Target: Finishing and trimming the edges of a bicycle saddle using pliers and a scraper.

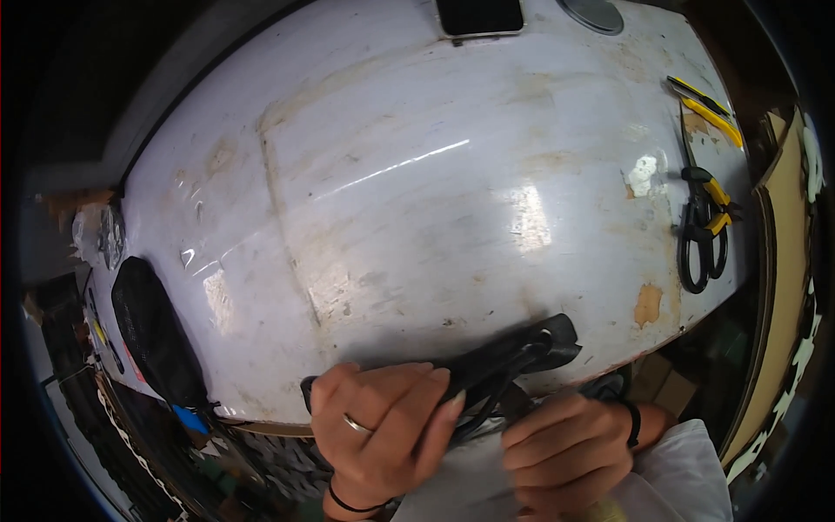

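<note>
Clutching the black eyeleted bundle (487, 360), the left hand's (383, 426) fingers may slip if the right hand (565, 451), curled around seemingly a dark strap (515, 402), tugs hard.

One head-worn fisheye camera looked down from close above the left hand (383, 428) and right hand (570, 451), across the desk (417, 217).

Left hand (383, 426) covers part of black item (500, 355); right hand (565, 452), blurred, partly hides dark piece (515, 404). Phone (480, 16), grey disc (594, 13) cropped at top.
</note>
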Action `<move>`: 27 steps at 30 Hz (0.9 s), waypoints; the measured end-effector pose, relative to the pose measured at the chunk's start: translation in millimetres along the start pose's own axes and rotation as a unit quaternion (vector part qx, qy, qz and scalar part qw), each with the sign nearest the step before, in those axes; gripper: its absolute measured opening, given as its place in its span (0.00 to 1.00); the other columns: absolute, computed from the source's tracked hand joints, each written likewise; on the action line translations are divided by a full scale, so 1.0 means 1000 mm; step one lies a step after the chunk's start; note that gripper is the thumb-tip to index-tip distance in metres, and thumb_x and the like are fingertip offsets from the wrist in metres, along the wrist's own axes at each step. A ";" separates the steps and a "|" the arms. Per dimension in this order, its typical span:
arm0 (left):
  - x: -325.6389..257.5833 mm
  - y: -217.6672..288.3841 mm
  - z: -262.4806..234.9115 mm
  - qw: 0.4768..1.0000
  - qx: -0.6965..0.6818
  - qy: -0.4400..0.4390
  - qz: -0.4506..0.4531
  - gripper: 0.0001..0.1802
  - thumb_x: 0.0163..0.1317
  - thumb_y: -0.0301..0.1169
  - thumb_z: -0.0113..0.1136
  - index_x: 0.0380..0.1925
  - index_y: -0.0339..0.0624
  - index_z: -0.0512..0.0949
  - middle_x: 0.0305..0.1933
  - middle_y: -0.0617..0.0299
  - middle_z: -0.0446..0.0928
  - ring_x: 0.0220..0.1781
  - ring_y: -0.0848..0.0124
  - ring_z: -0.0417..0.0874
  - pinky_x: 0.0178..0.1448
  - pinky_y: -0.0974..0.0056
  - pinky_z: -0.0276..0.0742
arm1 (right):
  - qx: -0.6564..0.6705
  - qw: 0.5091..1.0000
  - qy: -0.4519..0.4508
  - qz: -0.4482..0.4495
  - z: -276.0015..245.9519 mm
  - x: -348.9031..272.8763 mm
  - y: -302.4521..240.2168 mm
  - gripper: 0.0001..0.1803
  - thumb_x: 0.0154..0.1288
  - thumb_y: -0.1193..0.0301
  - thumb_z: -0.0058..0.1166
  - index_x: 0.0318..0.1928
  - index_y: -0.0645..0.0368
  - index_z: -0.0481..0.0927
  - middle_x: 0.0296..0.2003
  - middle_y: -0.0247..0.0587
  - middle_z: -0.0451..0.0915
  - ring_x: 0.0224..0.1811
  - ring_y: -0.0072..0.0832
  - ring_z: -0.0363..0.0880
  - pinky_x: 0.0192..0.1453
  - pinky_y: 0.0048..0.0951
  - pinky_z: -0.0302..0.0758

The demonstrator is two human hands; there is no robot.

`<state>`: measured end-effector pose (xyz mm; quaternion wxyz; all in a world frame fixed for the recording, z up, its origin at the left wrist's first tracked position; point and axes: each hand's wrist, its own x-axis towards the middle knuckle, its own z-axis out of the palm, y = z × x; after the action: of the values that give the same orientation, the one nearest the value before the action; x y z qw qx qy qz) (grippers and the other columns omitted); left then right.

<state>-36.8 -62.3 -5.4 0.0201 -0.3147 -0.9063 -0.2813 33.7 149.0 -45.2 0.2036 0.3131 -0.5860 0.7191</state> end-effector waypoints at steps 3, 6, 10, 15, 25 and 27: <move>-0.005 0.001 0.002 1.000 -0.004 0.015 0.010 0.09 0.58 0.31 0.76 0.38 0.46 0.90 0.41 0.65 0.89 0.40 0.67 0.89 0.53 0.58 0.75 | 0.003 1.000 -0.022 0.018 -0.002 -0.012 0.000 0.06 0.68 0.79 0.67 0.32 0.67 0.85 0.25 0.45 0.84 0.26 0.41 0.86 0.36 0.43 0.90; -0.009 0.005 0.001 1.000 0.003 0.022 0.009 0.05 0.63 0.30 0.73 0.38 0.47 0.89 0.42 0.65 0.90 0.43 0.67 0.91 0.55 0.57 0.76 | -0.043 0.998 -0.034 -0.012 0.009 -0.017 0.004 0.08 0.67 0.75 0.71 0.32 0.66 0.85 0.24 0.43 0.84 0.26 0.38 0.86 0.36 0.41 0.90; -0.020 0.005 -0.001 0.997 0.046 0.012 0.062 0.09 0.65 0.34 0.73 0.43 0.47 0.90 0.47 0.66 0.90 0.47 0.72 0.91 0.56 0.61 0.75 | 0.024 0.998 -0.039 -0.043 0.019 -0.010 0.010 0.07 0.68 0.78 0.66 0.32 0.67 0.82 0.27 0.48 0.82 0.27 0.41 0.83 0.32 0.45 0.86; -0.016 0.005 -0.002 0.999 0.016 0.017 0.033 0.07 0.64 0.30 0.71 0.42 0.47 0.90 0.47 0.66 0.90 0.47 0.67 0.91 0.59 0.57 0.76 | -0.065 0.998 -0.001 -0.027 0.002 -0.032 0.001 0.08 0.66 0.72 0.72 0.34 0.61 0.86 0.25 0.41 0.84 0.28 0.36 0.87 0.41 0.41 0.92; -0.018 0.007 0.002 0.998 0.032 0.052 0.025 0.06 0.63 0.28 0.71 0.39 0.45 0.90 0.44 0.64 0.90 0.44 0.66 0.91 0.57 0.57 0.77 | -0.044 0.995 -0.085 -0.018 0.011 -0.023 0.001 0.11 0.68 0.70 0.72 0.33 0.63 0.84 0.28 0.40 0.84 0.30 0.35 0.87 0.41 0.41 0.93; -0.014 0.007 0.002 0.997 0.019 0.060 0.051 0.08 0.61 0.28 0.74 0.41 0.42 0.90 0.44 0.62 0.89 0.43 0.67 0.91 0.52 0.61 0.76 | -0.058 0.997 -0.050 -0.023 0.012 -0.033 0.000 0.10 0.68 0.71 0.72 0.35 0.63 0.84 0.32 0.41 0.85 0.35 0.35 0.88 0.44 0.39 0.93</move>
<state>-21.0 -64.8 -6.5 0.0942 -0.3425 -0.8916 -0.2809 60.0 139.3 -66.1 0.2081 0.3495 -0.6291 0.6624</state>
